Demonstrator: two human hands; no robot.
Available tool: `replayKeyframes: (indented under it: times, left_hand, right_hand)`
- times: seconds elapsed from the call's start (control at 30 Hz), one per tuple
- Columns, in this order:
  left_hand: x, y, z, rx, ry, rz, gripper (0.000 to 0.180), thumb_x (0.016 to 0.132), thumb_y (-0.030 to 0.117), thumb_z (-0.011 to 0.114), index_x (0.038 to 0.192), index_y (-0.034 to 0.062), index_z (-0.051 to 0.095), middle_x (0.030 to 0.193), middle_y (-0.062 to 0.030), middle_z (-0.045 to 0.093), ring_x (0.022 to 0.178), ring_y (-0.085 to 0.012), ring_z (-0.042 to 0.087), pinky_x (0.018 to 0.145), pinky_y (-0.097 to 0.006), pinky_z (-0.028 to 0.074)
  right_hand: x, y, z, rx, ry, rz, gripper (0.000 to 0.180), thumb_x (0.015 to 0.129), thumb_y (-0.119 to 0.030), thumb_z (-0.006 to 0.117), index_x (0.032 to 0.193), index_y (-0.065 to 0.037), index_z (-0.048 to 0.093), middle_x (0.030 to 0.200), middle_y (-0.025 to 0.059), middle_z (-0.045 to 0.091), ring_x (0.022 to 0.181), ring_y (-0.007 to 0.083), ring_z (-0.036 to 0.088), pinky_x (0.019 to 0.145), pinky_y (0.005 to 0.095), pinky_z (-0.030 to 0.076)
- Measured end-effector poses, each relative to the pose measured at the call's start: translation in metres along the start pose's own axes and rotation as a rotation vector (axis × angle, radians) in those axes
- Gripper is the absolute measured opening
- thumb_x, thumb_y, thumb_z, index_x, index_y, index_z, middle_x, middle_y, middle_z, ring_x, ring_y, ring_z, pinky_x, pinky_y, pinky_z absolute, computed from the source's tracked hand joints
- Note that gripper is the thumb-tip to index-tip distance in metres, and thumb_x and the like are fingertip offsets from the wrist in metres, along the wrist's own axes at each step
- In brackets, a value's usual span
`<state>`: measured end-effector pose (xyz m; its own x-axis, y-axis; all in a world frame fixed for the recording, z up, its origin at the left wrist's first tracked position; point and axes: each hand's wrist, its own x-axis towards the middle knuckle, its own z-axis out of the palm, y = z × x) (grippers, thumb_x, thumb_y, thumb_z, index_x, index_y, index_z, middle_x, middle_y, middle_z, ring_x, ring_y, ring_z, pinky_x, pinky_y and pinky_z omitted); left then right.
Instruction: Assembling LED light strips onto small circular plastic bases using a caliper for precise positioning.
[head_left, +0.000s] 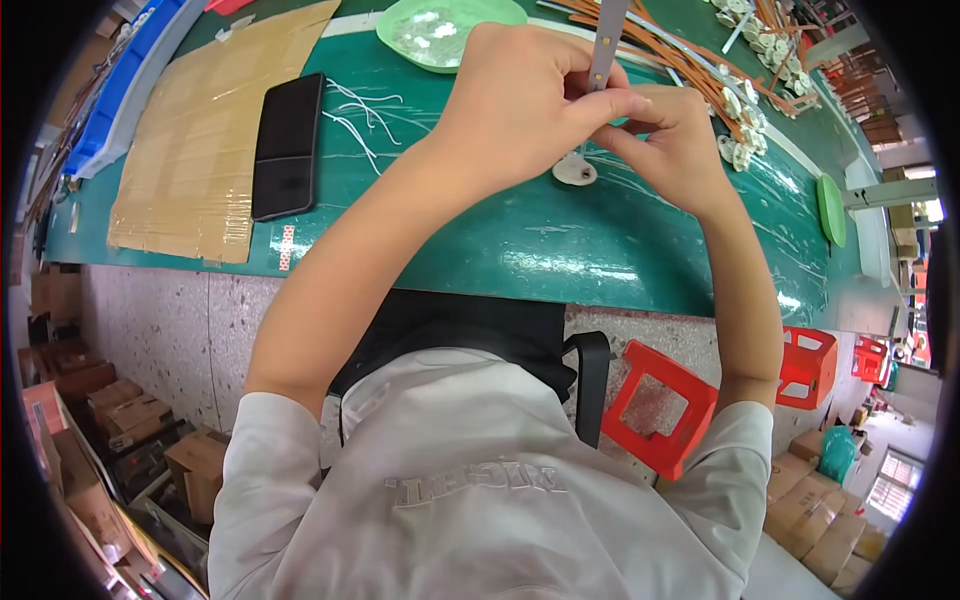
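My left hand is closed in a pinch on a narrow grey LED strip with small yellowish dots, which stands up past the fingers toward the top edge. Close against it, my right hand also pinches with thumb and forefinger; what lies between those fingertips is hidden. Just below the meeting fingers is a small round white piece with a dark spot. Whether it is joined to the strip cannot be seen.
A green bowl holds small whitish parts. White wires, a black phone and a cardboard sheet lie left on the green table. Brown strips with round white pieces lie right. A red stool stands below.
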<state>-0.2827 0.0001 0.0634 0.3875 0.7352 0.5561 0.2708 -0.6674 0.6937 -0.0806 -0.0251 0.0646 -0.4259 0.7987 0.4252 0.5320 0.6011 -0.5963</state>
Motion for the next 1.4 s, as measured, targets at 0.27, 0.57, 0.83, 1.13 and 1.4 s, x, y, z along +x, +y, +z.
replayKeyframes:
  times: [0.27,0.57,0.83,1.13,1.4]
  left_hand:
    - [-0.082,0.019,0.006,0.4,-0.128,0.057,0.046,0.077,0.034,0.085,0.118,0.0183,0.074,0.134,-0.0161,0.058,0.117,-0.0353,0.056,0.089,-0.044,0.05]
    - [-0.078,-0.008,0.008,0.39,-0.451,0.053,0.049,0.074,0.034,0.084,0.121,0.0255,0.075,0.139,-0.0087,0.059,0.126,-0.0357,0.053,0.097,-0.048,0.047]
    - [-0.07,-0.035,-0.018,0.336,-0.603,0.199,0.047,0.077,0.032,0.081,0.123,0.0252,0.075,0.147,-0.0044,0.058,0.141,-0.0382,0.047,0.108,-0.053,0.044]
    - [-0.064,-0.04,-0.019,0.341,-0.636,0.26,0.048,0.077,0.031,0.081,0.124,0.0247,0.074,0.154,-0.0039,0.054,0.142,-0.0395,0.046,0.107,-0.054,0.045]
    - [-0.044,-0.051,-0.027,0.31,-0.737,0.386,0.047,0.076,0.031,0.08,0.121,0.0203,0.074,0.151,-0.0053,0.055,0.141,-0.0397,0.047,0.105,-0.055,0.046]
  right_hand:
    - [-0.014,0.012,0.012,0.291,0.057,0.301,0.014,0.089,-0.009,0.082,0.097,0.002,0.078,0.089,0.0069,0.078,0.078,0.0095,0.073,0.074,0.0246,0.06]
    - [-0.027,0.014,0.015,0.378,0.082,0.253,0.012,0.089,-0.001,0.08,0.1,0.004,0.076,0.092,0.0093,0.078,0.082,0.0113,0.073,0.076,0.0254,0.06]
    - [-0.03,0.021,0.029,0.343,0.042,0.156,0.012,0.092,0.008,0.072,0.104,0.009,0.07,0.106,0.0184,0.074,0.088,0.0193,0.074,0.08,0.0302,0.063]
    - [-0.031,0.011,0.011,0.32,-0.138,0.283,0.011,0.093,0.006,0.071,0.104,0.008,0.071,0.102,0.014,0.075,0.087,0.0165,0.073,0.078,0.0279,0.061]
    - [-0.036,0.01,0.013,0.135,-0.179,0.158,0.017,0.088,0.009,0.075,0.103,0.008,0.071,0.102,0.015,0.075,0.09,0.0196,0.074,0.082,0.029,0.06]
